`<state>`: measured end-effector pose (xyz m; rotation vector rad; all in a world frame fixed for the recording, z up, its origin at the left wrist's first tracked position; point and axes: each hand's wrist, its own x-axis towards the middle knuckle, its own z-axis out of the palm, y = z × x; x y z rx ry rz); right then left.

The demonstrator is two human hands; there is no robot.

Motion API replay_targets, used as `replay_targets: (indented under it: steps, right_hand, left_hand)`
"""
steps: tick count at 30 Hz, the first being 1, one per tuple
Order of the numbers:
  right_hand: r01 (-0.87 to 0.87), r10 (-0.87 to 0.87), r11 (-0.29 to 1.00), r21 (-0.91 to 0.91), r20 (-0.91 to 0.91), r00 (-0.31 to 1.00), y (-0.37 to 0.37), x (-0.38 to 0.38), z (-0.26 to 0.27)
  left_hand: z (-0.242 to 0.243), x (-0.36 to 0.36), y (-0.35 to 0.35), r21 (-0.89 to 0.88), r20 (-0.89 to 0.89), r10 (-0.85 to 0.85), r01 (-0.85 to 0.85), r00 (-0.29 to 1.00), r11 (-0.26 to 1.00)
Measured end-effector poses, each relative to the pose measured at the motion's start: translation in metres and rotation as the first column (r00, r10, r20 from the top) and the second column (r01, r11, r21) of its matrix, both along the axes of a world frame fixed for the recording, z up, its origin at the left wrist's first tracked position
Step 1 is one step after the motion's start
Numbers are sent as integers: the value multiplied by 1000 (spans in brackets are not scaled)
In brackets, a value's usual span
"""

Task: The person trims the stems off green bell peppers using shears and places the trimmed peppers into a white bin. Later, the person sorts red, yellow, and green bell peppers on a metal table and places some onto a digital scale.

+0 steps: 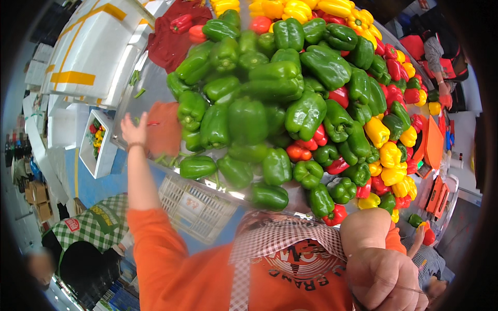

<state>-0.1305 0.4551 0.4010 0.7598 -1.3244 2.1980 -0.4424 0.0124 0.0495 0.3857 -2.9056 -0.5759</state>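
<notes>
My left hand (134,130) is over the left edge of a metal table (149,87), fingers apart and nothing seen in it. Just right of it lies a blurred reddish cloth (165,130), with cut green stems (167,160) near its lower edge. My right hand (383,276) is raised close to the camera at lower right, fingers curled. A thin dark strand crosses it; whether the fingers grip anything is hidden. A large heap of green bell peppers (307,114) covers the table before me, with red bell peppers (337,214) and yellow bell peppers (376,132) mixed in at the right.
White foam boxes (87,50) stand at left, and an open foam box (111,142) holds mixed peppers. A plastic crate (196,206) sits below the table edge. A dark red cloth (171,39) lies at the back. Other people are at lower left, upper right and lower right.
</notes>
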Motion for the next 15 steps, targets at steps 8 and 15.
replay_targets:
  steps: [8, 15]
  right_hand:
    - [30, 17, 997, 75, -561, 828, 11, -21, -16]
    - [69, -8, 996, 55, -727, 687, 27, 7, -16]
  left_hand:
    - [-3, 28, 33, -226, 325, 59, 17, 944, 974]
    - [52, 43, 97, -126, -275, -267, 240, 924, 962]
